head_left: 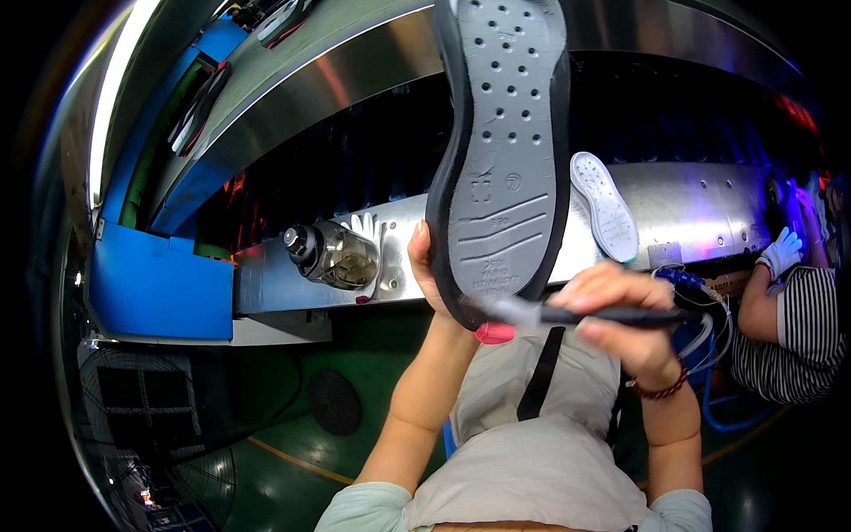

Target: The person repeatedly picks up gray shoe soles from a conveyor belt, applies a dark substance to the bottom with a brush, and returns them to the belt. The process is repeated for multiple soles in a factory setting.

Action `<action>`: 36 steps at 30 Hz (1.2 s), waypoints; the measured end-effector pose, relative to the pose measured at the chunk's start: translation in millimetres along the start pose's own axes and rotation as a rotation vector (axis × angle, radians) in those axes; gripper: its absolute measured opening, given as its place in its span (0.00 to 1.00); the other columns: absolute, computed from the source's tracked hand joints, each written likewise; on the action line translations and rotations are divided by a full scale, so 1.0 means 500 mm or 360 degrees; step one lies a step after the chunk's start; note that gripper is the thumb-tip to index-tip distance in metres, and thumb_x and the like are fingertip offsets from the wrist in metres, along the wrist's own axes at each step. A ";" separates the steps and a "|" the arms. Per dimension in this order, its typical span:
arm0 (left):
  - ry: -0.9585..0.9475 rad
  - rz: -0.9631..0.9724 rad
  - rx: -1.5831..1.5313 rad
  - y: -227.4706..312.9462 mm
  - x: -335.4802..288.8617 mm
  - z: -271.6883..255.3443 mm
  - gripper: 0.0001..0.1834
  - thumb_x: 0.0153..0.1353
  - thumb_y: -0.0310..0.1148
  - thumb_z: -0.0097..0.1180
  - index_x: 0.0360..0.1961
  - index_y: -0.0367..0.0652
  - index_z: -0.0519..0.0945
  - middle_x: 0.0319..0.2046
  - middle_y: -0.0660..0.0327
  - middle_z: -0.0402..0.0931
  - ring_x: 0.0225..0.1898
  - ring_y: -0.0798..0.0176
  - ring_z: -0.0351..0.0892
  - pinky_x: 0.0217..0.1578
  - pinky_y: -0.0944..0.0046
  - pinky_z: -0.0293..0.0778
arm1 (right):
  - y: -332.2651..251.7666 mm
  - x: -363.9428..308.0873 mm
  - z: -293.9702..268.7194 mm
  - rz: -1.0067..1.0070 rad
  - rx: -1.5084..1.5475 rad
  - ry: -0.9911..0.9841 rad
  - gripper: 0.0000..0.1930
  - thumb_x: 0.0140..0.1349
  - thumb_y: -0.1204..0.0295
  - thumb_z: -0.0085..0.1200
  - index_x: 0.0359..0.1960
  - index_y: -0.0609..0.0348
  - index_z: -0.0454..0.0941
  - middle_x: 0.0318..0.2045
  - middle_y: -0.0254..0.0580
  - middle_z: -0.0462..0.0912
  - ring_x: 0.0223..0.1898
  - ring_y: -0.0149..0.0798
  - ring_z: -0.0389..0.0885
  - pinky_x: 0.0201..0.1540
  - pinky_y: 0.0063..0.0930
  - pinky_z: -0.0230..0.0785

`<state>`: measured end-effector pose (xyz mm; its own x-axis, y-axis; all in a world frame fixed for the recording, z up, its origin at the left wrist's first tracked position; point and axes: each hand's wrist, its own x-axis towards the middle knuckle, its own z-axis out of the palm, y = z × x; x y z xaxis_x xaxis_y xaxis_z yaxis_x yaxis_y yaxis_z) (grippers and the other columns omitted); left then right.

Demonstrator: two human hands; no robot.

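Head view: a long shoe sole [510, 191], grey perforated face within a thick black rubbery rim, stands tilted up from the left hand [431, 273] and runs beyond it past the top edge. The left hand is partly curled around the heel end, thumb on the left rim; its other fingers are hidden behind.

The right hand [628, 310], just right of the heel, is closed around a slim black-handled tool [620, 316]. Its pale tip is blurred near the heel; contact cannot be told.

Beyond the right hand, a pale grey sole-shaped piece [606, 206] lies on the brushed-metal counter [696, 208].

Handling (judged): sole probably light, fairly stiff lengthwise with some give, not fragile; surface slip unknown. Best hold: side rim near the heel, fingers off the grey face.
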<state>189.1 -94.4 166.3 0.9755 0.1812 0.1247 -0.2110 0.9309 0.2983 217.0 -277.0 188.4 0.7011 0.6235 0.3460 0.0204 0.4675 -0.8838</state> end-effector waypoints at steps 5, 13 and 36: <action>-0.0049 -0.0075 0.0068 0.013 0.011 -0.002 0.28 0.56 0.50 0.41 0.48 0.38 0.68 0.43 0.53 0.72 0.41 0.56 0.74 0.42 0.61 0.71 | -0.025 0.027 -0.015 -0.0131 -0.0730 -0.0457 0.11 0.42 0.84 0.57 0.31 0.63 0.79 0.31 0.41 0.81 0.38 0.33 0.74 0.42 0.23 0.67; 0.0001 -0.0188 0.0068 0.033 0.021 0.001 0.24 0.56 0.46 0.42 0.46 0.36 0.71 0.41 0.53 0.74 0.38 0.58 0.76 0.39 0.62 0.73 | -0.037 0.015 0.000 -0.0003 -0.0667 -0.0639 0.08 0.43 0.79 0.60 0.29 0.61 0.80 0.30 0.40 0.82 0.38 0.33 0.75 0.42 0.25 0.68; 0.0344 -0.1378 0.0610 0.049 -0.010 0.055 0.27 0.54 0.39 0.47 0.51 0.32 0.65 0.42 0.50 0.73 0.41 0.61 0.75 0.43 0.66 0.71 | -0.036 0.043 -0.075 0.0134 -0.0821 -0.1126 0.06 0.49 0.77 0.54 0.30 0.62 0.76 0.32 0.43 0.80 0.34 0.43 0.79 0.36 0.28 0.71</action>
<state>177.1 -81.1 199.2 0.7848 -0.4279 -0.4482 0.6168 0.6096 0.4980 258.3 -295.3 200.0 0.1122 0.9652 0.2364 0.4279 0.1678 -0.8881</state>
